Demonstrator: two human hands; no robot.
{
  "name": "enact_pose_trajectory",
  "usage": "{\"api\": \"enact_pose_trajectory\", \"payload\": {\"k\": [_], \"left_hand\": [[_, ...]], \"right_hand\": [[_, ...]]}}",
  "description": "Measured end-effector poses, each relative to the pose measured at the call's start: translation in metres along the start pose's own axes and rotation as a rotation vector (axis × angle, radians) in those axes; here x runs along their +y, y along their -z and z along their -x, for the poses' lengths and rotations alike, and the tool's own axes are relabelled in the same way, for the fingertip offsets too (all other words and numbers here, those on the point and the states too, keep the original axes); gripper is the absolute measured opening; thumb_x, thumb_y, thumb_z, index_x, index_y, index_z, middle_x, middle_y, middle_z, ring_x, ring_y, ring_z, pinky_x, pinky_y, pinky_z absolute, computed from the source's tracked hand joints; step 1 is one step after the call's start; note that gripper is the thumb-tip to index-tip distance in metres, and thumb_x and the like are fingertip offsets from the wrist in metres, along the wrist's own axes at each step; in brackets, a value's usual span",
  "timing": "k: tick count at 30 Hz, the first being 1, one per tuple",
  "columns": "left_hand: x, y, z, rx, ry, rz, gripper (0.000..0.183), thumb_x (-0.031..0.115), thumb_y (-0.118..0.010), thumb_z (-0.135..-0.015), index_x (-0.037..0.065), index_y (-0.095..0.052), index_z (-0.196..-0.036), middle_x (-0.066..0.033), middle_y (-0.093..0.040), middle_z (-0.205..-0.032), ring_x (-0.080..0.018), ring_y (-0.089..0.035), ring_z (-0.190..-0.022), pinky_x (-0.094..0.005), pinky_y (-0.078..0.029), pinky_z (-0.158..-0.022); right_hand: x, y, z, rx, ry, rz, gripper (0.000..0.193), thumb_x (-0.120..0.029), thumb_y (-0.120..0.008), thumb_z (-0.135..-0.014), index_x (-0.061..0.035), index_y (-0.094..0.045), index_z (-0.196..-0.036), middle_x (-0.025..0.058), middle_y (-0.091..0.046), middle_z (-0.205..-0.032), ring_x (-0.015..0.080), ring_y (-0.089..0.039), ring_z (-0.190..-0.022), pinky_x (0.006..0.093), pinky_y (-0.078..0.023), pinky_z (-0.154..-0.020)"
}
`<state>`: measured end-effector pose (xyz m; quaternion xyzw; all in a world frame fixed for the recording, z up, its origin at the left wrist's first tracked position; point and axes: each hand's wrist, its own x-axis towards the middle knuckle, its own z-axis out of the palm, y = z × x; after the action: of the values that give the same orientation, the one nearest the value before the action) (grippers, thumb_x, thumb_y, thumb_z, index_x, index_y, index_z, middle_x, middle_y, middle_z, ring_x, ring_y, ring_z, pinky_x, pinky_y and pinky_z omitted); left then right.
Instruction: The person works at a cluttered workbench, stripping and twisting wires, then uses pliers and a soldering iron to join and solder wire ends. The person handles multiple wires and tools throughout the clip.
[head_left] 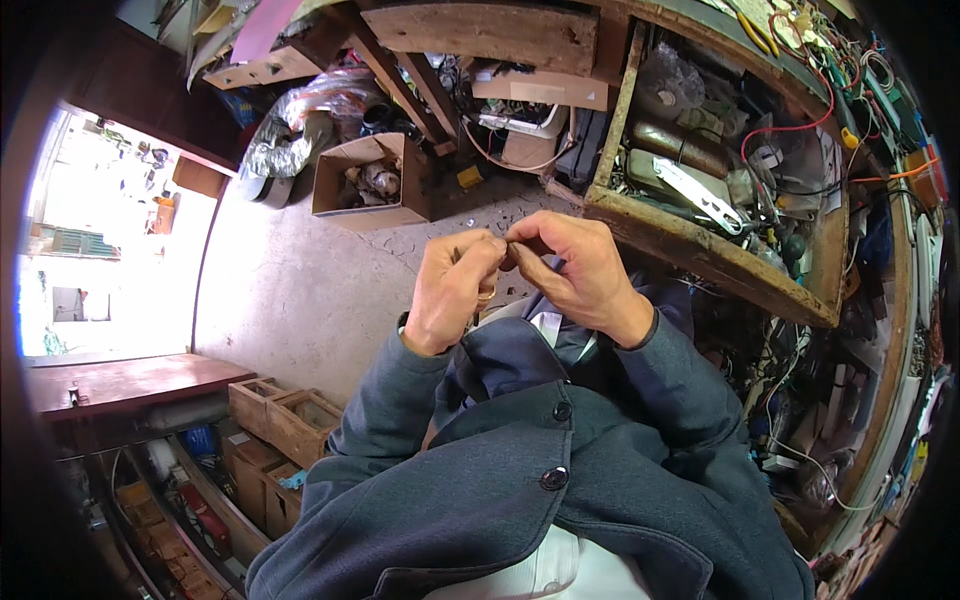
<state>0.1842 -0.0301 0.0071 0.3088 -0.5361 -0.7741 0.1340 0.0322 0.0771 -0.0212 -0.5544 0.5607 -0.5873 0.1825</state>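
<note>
Both my hands meet in front of my chest, fingertips close together. My left hand (452, 290) is closed, thumb against the curled fingers; a thin dark piece sticks up beside its index finger, too small to name. My right hand (585, 272) is closed too, with thumb and index finger pinched at the left fingertips. Whatever lies between the fingertips is hidden by them. Just right of my right hand is an open wooden drawer (700, 248) heaped with parts, a white slotted strip (690, 192) lying on top.
A cardboard box (330, 188) with crumpled contents stands on the concrete floor (290, 290). Wooden crates (300, 420) sit at the lower left, near a bright doorway (110, 240). Tangled wires and a red cable (790, 128) crowd the bench at the upper right.
</note>
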Motion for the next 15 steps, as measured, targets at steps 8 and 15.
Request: {"api": "enact_pose_trajectory", "payload": {"k": [8,15], "left_hand": [[-0.002,0.002,-0.003,-0.031,-0.092,-0.127,0.035,0.018,-0.053,-0.103,0.009,-0.046,-0.070,0.0045,-0.039,-0.061,-0.0046,-0.029,-0.050,-0.0257,-0.021,-0.045],[-0.011,-0.006,-0.001,0.061,-0.287,-0.269,0.036,0.013,-0.057,-0.104,0.004,-0.049,-0.070,0.0056,-0.043,-0.064,-0.0027,-0.038,-0.061,-0.0265,-0.031,-0.051]], "right_hand": [[-0.005,0.007,-0.006,-0.092,-0.077,-0.032,0.011,-0.002,-0.071,-0.091,0.0015,-0.063,-0.098,0.0195,-0.065,-0.081,0.0343,-0.067,-0.070,0.0388,-0.053,-0.062],[-0.014,-0.004,-0.006,0.046,0.039,0.125,0.020,0.000,-0.073,-0.083,-0.0006,-0.059,-0.097,0.0189,-0.062,-0.083,0.0382,-0.065,-0.072,0.0412,-0.053,-0.063]]}}
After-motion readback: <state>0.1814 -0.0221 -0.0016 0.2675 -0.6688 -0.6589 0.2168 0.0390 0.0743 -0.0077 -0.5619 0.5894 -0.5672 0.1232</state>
